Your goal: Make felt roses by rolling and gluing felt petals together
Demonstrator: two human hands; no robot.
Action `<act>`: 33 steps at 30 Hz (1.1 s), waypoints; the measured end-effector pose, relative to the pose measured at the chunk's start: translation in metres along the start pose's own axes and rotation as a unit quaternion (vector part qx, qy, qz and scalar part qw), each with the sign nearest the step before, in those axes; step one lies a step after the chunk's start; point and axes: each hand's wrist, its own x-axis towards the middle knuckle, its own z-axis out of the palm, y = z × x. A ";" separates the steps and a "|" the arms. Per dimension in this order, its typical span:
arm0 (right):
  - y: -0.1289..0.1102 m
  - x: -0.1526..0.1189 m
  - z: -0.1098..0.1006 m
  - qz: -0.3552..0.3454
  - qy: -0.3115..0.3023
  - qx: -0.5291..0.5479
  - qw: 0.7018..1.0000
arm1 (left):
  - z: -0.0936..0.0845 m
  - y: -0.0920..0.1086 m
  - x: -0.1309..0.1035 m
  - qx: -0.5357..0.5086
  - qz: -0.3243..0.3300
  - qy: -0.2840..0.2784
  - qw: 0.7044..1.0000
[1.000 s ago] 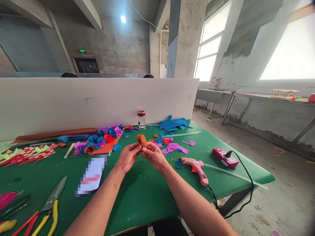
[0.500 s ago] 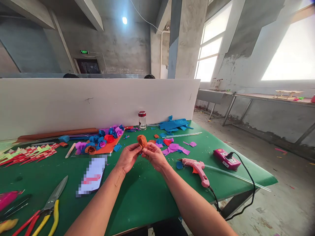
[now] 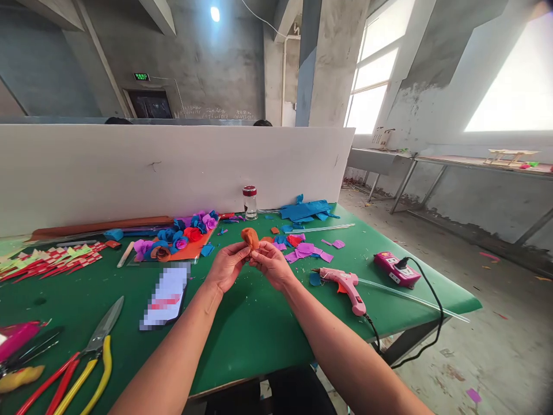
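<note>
An orange-brown paper flower [image 3: 249, 237] is held upright above the green table [image 3: 242, 351]. My left hand [image 3: 227, 266] pinches its base from the left, fingers closed. From the right, my right hand [image 3: 272, 264] grips the same base, its fingertips close to the left ones. Purple paper pieces [image 3: 305, 250] lie just beyond and right of my right hand. A pink glue gun [image 3: 345, 283] rests to the right. Finished paper flowers [image 3: 179, 241] in blue, purple and red lie left of my hands on an orange sheet.
A lidded glass jar [image 3: 250, 203] stands by the white partition [image 3: 173, 170]. Blue paper [image 3: 306, 210] lies at the back right. A phone [image 3: 165, 297] and large shears [image 3: 97, 343] are on the left. A pink power strip [image 3: 396, 268] with a black cable sits near the right edge.
The head view has tilted slightly downward, so the table and objects on it appear higher or shifted. Both hands stay at the flower's base, with little visible change in grip.
</note>
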 end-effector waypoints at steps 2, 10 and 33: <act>0.001 0.001 -0.001 0.000 0.001 -0.003 1.000 | -0.001 0.001 0.000 0.003 -0.003 0.001 1.000; 0.003 0.003 0.000 -0.010 0.002 -0.008 1.000 | -0.003 0.003 0.001 0.014 -0.007 0.009 1.000; 0.002 0.005 0.003 -0.020 0.025 0.011 0.999 | -0.008 0.015 -0.002 0.075 -0.016 -0.061 0.995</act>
